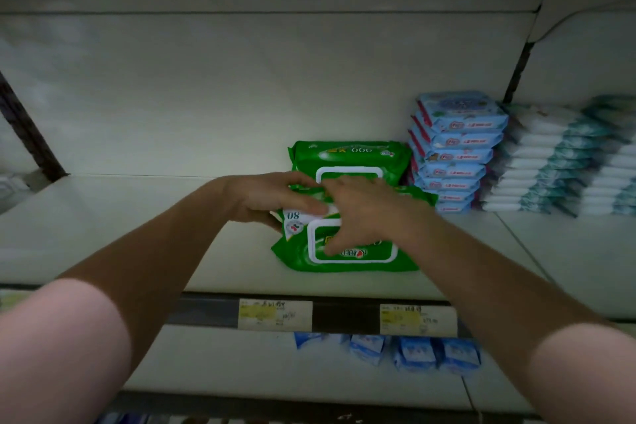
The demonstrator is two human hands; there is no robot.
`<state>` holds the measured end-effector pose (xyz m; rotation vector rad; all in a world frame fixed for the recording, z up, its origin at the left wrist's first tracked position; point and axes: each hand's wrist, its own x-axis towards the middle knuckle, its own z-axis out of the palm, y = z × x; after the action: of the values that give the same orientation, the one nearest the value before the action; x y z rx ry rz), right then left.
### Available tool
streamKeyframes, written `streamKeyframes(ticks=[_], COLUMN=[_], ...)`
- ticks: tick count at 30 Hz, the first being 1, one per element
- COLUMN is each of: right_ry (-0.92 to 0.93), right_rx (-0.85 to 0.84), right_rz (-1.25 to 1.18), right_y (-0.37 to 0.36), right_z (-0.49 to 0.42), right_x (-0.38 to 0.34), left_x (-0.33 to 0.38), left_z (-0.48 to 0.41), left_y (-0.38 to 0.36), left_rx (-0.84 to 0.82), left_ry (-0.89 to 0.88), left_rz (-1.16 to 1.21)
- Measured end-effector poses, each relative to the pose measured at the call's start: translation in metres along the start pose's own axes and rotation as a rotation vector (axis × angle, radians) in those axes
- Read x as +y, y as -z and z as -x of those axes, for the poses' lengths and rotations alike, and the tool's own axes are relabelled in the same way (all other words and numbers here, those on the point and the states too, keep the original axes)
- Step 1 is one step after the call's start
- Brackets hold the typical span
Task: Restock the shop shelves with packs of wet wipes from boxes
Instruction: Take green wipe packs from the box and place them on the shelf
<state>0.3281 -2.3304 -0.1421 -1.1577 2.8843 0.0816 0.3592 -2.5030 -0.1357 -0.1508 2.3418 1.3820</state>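
A: Shelf (137,234), middle?
B: Two items. Rear green pack (351,155); front green pack (344,255) just before it, lid flap up.
A: Hands?
B: Left hand (272,196) grips the front green pack's left end. Right hand (364,213) rests on its top, fingers spread.
A: To the right?
B: Blue stack (454,155), then white stack (543,162).
A: Shelf edge?
B: Two price labels (275,315).

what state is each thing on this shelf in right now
front green wipes pack, flat, lid up, held
back green wipes pack, flat, lid up
left hand, gripping front pack's edge
right hand, fingers spread on front pack
blue wipes stack, piled flat
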Motion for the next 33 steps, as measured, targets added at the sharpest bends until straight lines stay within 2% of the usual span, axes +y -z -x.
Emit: streamKeyframes(ticks=[2, 5, 8, 10, 12, 14, 16, 18, 23, 26, 28, 30, 31, 33], right_ry=[0.048, 0.027, -0.041, -0.127, -0.171, -0.169, -0.189, -0.239, -0.361, -0.441, -0.521, -0.558, -0.551, -0.536], right_rx=[0.095, 0.195, 0.263, 0.350, 0.489, 0.565, 0.485, 0.353, 0.311, 0.298, 0.136, -0.098, -0.098, 0.076], right_rz=[-0.011, -0.034, -0.193, -0.603, -1.174, -1.597, -1.817, -1.888, -1.885, -1.693, -1.396, -0.937, -0.743, -0.559], right_y=[-0.009, -0.013, -0.003, 0.013, 0.024, 0.023, 0.012, -0.004, -0.020, -0.022, -0.027, -0.028, -0.031, -0.037], right_z=[-0.008, -0.012, -0.010, -0.008, -0.009, -0.013, -0.015, -0.014, -0.005, -0.003, -0.002, 0.005, 0.007, 0.010], right_x=[-0.014, -0.014, -0.008, -0.001, 0.008, 0.016, 0.024, 0.035, 0.055, 0.056, 0.057, 0.054, 0.056, 0.062], left_x=[-0.022, -0.050, -0.054, -0.054, -0.052, -0.044, -0.032, -0.021, 0.013, 0.031, 0.036, 0.036, 0.036, 0.034], left_z=[-0.003, -0.013, -0.018, -0.017, -0.017, -0.020, -0.021, -0.021, -0.022, -0.024, -0.028, -0.034, -0.036, -0.039], left_y=[-0.003, -0.016, -0.014, -0.010, -0.016, -0.026, -0.028, -0.021, -0.005, 0.003, 0.001, -0.006, -0.008, -0.009], left_rx=[0.048, 0.166, 0.297, 0.277, 0.119, -0.024, 0.013, 0.179, 0.230, 0.207, 0.170, 0.154, 0.156, 0.172], left_ry=[-0.029, -0.023, -0.063, -0.097, -0.166, -0.249, -0.276, -0.213, -0.179, -0.134, -0.087, -0.069, -0.067, -0.068], left_rz=[0.291, 0.711, 0.874, 0.841, 0.770, 0.666, 0.559, 0.350, 0.017, -0.252, -0.454, -0.618, -0.644, -0.672])
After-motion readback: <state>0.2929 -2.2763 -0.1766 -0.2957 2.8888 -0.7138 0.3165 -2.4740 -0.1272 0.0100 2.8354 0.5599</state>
